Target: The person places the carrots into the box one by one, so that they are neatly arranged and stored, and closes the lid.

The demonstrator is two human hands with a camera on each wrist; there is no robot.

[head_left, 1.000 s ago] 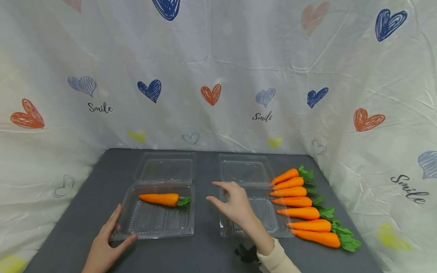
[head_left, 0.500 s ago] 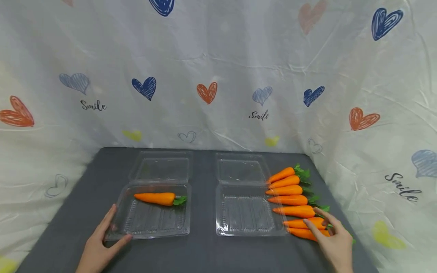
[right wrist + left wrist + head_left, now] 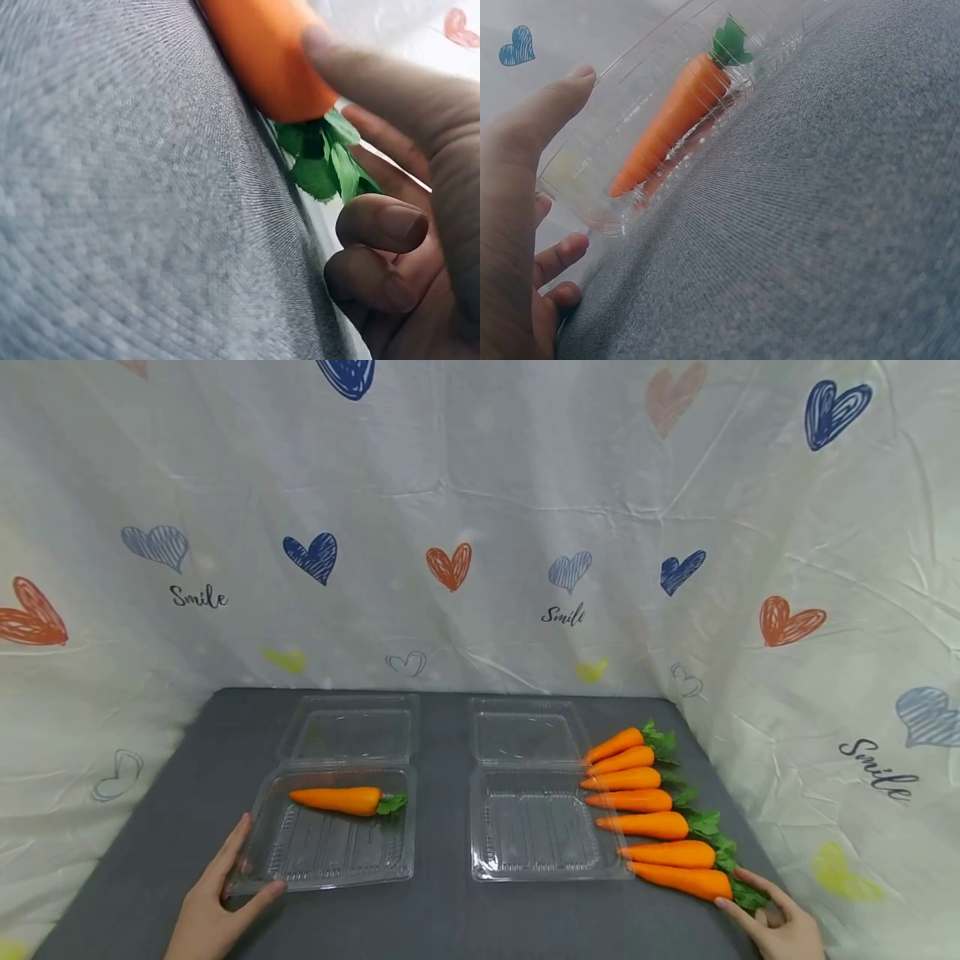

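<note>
left hand (image 3: 212, 910), fingers spread, is touching the left container (image 3: 337, 853), likely steadying it; right hand (image 3: 783, 927) is pinching the nearest carrot (image 3: 681, 880).

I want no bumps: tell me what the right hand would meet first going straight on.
The right hand would likely meet the nearest carrot first, at its leafy end; they may be touching, as depth is unclear.

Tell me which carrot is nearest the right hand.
The frontmost carrot in the row of seven: the right hand is at its leafy end, while every other carrot lies farther from that hand.
</note>
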